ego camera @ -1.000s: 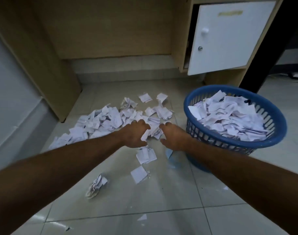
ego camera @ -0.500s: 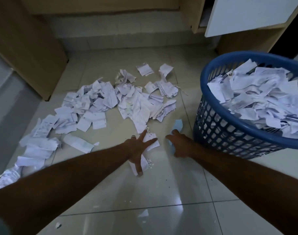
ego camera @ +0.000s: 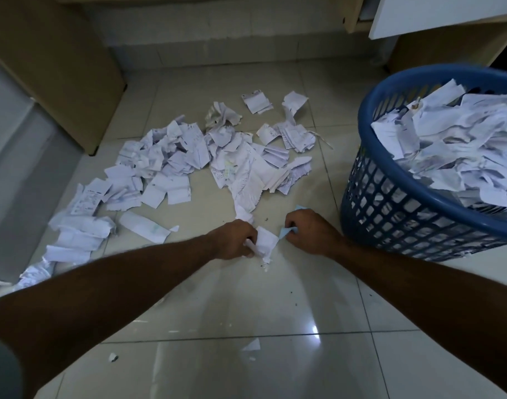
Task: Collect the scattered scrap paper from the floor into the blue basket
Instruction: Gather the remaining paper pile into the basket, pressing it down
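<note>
On the glossy pale tiled floor (ego camera: pixel 246 312), small torn white bits (ego camera: pixel 250 346) are lying nearest. Beyond them, the left hand (ego camera: pixel 233 240) is curling its fingers (ego camera: pixel 250 244) around a crumpled white paper scrap (ego camera: pixel 266 243). Just beside it, the right hand (ego camera: pixel 309 233) is pinching a light blue paper piece (ego camera: pixel 284 232), though its fingertips are hidden. Farther away, the scattered white scrap paper (ego camera: pixel 188 168) is covering the floor, and the round blue plastic basket (ego camera: pixel 390 203), heaped with paper, is standing to the right, before the beige wooden cabinet (ego camera: pixel 59 67).
</note>
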`<control>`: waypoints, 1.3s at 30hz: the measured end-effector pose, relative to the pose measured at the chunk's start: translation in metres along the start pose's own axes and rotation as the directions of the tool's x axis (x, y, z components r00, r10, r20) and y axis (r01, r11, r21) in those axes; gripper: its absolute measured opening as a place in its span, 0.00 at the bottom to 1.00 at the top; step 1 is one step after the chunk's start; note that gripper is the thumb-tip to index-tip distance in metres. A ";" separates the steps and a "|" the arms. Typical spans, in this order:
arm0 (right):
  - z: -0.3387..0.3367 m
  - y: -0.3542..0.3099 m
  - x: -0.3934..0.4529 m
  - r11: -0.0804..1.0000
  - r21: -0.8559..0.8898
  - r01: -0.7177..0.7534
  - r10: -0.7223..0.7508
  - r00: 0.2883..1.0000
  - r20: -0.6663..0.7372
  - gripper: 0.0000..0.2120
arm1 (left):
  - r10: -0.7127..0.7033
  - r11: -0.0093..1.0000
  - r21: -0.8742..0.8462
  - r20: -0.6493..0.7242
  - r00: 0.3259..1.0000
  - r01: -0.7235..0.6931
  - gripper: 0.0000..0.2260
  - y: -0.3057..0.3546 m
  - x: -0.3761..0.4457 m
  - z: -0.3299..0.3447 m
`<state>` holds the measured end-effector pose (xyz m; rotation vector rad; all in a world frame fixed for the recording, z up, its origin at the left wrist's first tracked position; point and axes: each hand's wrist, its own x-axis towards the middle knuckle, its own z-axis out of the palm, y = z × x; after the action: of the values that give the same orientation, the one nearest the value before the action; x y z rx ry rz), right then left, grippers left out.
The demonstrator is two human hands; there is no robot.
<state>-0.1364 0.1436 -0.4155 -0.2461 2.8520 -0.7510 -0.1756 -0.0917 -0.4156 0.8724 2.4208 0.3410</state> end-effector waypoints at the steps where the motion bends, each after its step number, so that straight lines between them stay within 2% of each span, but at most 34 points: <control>1: -0.002 -0.005 0.002 1.000 -0.001 0.005 -0.005 1.000 -0.021 0.06 | -0.017 1.000 0.003 -0.023 1.000 0.017 0.12 -0.001 -0.003 -0.007; 5: -0.008 -0.029 0.007 0.995 0.082 0.049 -0.042 0.996 -0.083 0.09 | -0.049 0.999 0.018 -0.057 0.997 0.050 0.16 -0.006 -0.024 -0.039; 8: -0.010 -0.054 0.011 0.976 0.195 0.097 -0.077 0.992 -0.104 0.05 | -0.116 0.993 0.025 -0.078 0.990 0.118 0.17 -0.017 -0.053 -0.065; 10: -0.007 -0.071 0.016 0.960 0.252 0.122 -0.106 0.991 -0.079 0.03 | -0.181 0.983 0.016 -0.079 0.980 0.183 0.19 -0.029 -0.076 -0.086; 13: 0.004 -0.105 0.022 0.946 0.296 0.129 -0.141 0.990 0.020 0.12 | -0.260 0.965 0.013 -0.065 0.963 0.262 0.27 -0.052 -0.117 -0.113; 16: 0.025 -0.148 0.030 0.945 0.264 0.193 -0.224 0.971 0.089 0.13 | -0.353 0.934 0.038 -0.056 0.934 0.355 0.31 -0.077 -0.157 -0.120; 19: 0.058 -0.183 0.036 0.943 0.200 0.266 -0.278 0.960 0.039 0.10 | -0.432 0.902 -0.004 -0.079 0.899 0.433 0.28 -0.104 -0.185 -0.103; 22: 0.090 -0.208 0.043 0.958 0.157 0.240 -0.253 0.965 0.073 0.10 | -0.515 0.857 -0.103 -0.175 0.839 0.504 0.24 -0.134 -0.208 -0.079; 23: 0.097 -0.216 0.044 0.965 0.131 0.225 -0.240 0.964 0.115 0.13 | -0.542 0.840 -0.150 -0.208 0.814 0.521 0.23 -0.143 -0.213 -0.071; 25: 0.108 -0.231 0.041 0.968 0.097 0.232 -0.248 0.938 0.241 0.24 | -0.586 0.810 -0.194 -0.258 0.768 0.553 0.22 -0.154 -0.222 -0.056; 27: 0.121 -0.241 0.034 0.957 0.061 0.285 -0.287 0.881 0.378 0.40 | -0.623 0.780 -0.173 -0.313 0.717 0.602 0.24 -0.164 -0.229 -0.041; 28: 0.130 -0.244 0.030 0.945 0.013 0.326 -0.300 0.853 0.427 0.44 | -0.641 0.760 -0.154 -0.339 0.688 0.632 0.25 -0.168 -0.232 -0.035; 29: 0.139 -0.245 0.026 0.926 -0.054 0.374 -0.313 0.838 0.448 0.42 | -0.654 0.741 -0.128 -0.356 0.667 0.659 0.25 -0.172 -0.235 -0.028; 31: 0.154 -0.244 0.024 0.871 -0.166 0.462 -0.363 0.833 0.417 0.29 | -0.682 0.708 -0.091 -0.345 0.645 0.700 0.23 -0.182 -0.241 -0.014; 33: 0.162 -0.239 0.031 0.854 -0.154 0.496 -0.420 0.834 0.357 0.17 | -0.716 0.678 -0.097 -0.311 0.625 0.729 0.21 -0.193 -0.246 0.001; 36: 0.161 -0.231 0.045 0.883 -0.038 0.468 -0.434 0.844 0.316 0.14 | -0.762 0.638 -0.124 -0.244 0.600 0.760 0.22 -0.213 -0.252 0.013; 39: 0.152 -0.228 0.059 0.923 0.031 0.382 -0.377 0.891 0.253 0.11 | -0.786 0.619 -0.203 -0.172 0.594 0.759 0.22 -0.235 -0.255 0.020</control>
<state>-0.1351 -0.1355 -0.4399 -0.8602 2.5915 -0.6951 -0.1207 -0.4348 -0.4237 -0.3653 2.6997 0.2349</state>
